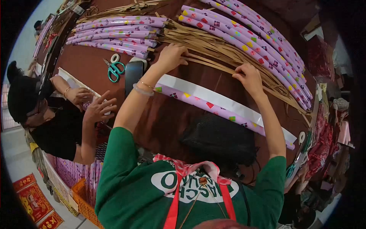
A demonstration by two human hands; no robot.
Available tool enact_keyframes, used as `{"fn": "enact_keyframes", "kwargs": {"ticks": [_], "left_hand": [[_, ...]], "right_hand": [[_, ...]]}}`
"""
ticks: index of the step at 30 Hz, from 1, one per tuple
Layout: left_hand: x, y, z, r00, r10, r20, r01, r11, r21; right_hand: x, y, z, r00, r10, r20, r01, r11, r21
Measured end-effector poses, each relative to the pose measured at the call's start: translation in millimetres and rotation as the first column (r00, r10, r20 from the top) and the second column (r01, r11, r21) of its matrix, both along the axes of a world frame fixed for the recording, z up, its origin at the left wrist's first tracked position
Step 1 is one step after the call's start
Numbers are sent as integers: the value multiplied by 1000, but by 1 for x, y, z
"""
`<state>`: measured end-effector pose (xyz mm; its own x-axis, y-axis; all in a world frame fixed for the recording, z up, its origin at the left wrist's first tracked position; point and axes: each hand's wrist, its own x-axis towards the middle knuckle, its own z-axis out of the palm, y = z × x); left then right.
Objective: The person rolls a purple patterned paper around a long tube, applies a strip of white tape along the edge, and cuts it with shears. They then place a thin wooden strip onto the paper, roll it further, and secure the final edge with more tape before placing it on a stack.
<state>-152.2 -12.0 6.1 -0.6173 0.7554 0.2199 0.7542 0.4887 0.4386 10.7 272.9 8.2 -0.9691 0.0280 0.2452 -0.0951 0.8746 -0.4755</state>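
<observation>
The left grip [173,57] is narrow, fingertips closed on a thin brown strip [210,65], and the right grip [248,76] is narrow too, thumb and fingers at the strip's other end. The strip runs between the two grips, beyond the roll [206,105], a purple patterned tube with a white flap still unrolled along its far side. The roll lies slantwise on the bench [164,118]. Farther beyond the roll is the pile [202,42] of brown strips, with purple tubes [244,36] over and beside it to the right and more tubes [114,34] to the left. Off the roll's left end are the phone [134,74] and, past it, the green scissors [115,71]; near its right end sits a tape ring [301,137]. The black bag [219,137] is on the roll's near side. A co-worker [57,118] in a black cap is well left of the roll, both hands over another piece
</observation>
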Motion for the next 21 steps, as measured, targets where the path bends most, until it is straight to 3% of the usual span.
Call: {"fn": "enact_keyframes", "kwargs": {"ticks": [1, 2, 4, 7, 9, 11, 12, 14, 15, 17, 18, 19, 20, 21], "left_hand": [[-9, 0, -5, 998, -46, -42, 44, 998, -45], [-20, 1, -9, 988, -82, 133, 87, 996, -36], [-24, 4, 0, 969, -86, 230, 120, 983, -136], [-31, 6, -4, 935, -168, 312, 203, 976, -82], [-25, -1, 6, 938, -138, 319, 158, 987, -38], [-20, -12, 14, 980, -99, 175, 91, 994, 53], [-20, -22, 11, 998, -59, -7, 60, 994, 88], [-8, -49, 16, 989, 147, 17, -148, 973, 178], [-4, -62, 22, 960, 253, -119, -236, 962, 140], [14, -87, 22, 875, 484, -20, -474, 863, 176], [22, -95, 25, 866, 495, -63, -476, 857, 196], [30, -101, 27, 872, 489, 18, -488, 868, 95], [36, -105, 30, 869, 485, 101, -487, 874, -6], [35, -110, 19, 883, 435, 178, -447, 894, 34]], "right_hand": [[-3, 0, -4, 999, -21, 34, 19, 999, 43], [-6, 2, -12, 997, -31, 69, 28, 999, 40], [-5, -1, -9, 991, -68, 119, 63, 997, 45], [-3, -2, -8, 978, -110, 180, 109, 994, 13], [-2, -3, -10, 981, -88, 170, 95, 995, -32], [1, -6, -5, 993, -99, 65, 95, 994, 51], [4, -8, 2, 995, -80, 64, 80, 997, 11], [8, -6, 13, 996, -60, -64, 46, 979, -201], [13, -2, 19, 996, -85, 14, 85, 955, -284], [26, -7, 51, 968, -211, 135, 244, 911, -332], [30, -3, 54, 974, -226, 23, 215, 888, -406], [33, -2, 58, 965, -247, -87, 177, 861, -477], [37, -5, 65, 961, -274, -39, 224, 851, -475], [40, -10, 75, 954, -300, 11, 269, 840, -470]]}}
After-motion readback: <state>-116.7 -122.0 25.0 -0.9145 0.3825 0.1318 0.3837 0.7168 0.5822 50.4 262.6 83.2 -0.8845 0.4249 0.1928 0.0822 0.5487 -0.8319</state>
